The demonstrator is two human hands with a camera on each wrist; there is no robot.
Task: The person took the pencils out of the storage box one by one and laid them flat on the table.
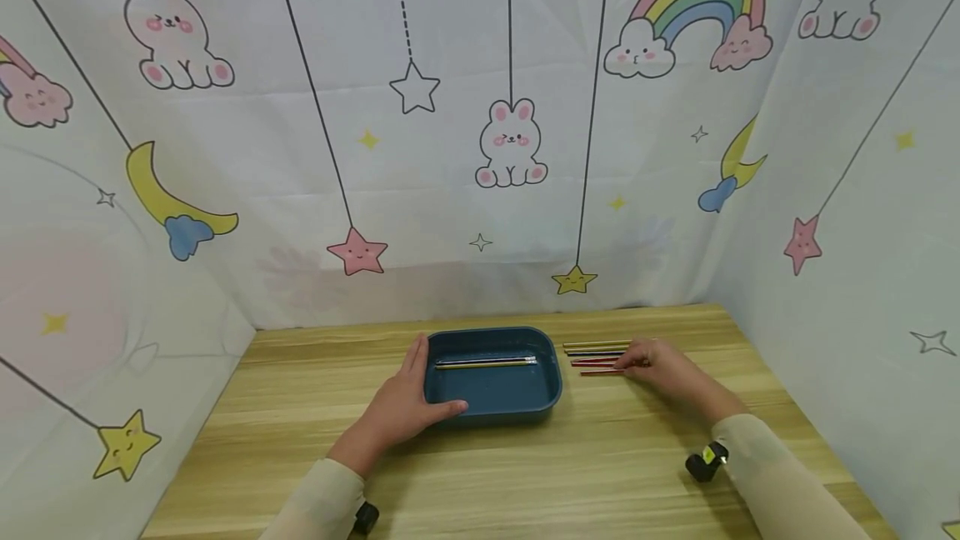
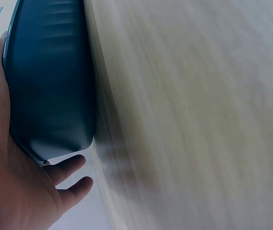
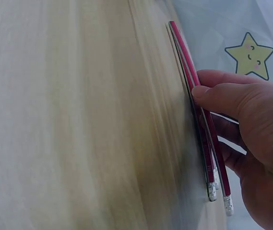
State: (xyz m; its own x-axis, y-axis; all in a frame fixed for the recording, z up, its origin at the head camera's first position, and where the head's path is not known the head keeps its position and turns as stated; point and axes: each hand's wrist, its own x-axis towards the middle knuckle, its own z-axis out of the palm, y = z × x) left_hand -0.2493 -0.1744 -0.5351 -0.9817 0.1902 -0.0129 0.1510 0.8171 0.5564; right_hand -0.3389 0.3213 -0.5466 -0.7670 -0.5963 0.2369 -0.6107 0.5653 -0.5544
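A dark blue rectangular tray sits on the wooden table. Inside it a yellow pencil and a dark pencil lie side by side. My left hand rests on the tray's near left corner, its fingers along the left side and the thumb stretched over the front rim. Right of the tray, my right hand pinches a red pencil with a white eraser between thumb and forefinger. That pencil tilts slightly, close over another red pencil.
Several more pencils lie in a row right of the tray, among them a gold one and a dark one. The right hand covers their right ends. Behind the table hangs a white cloth printed with bunnies and stars.
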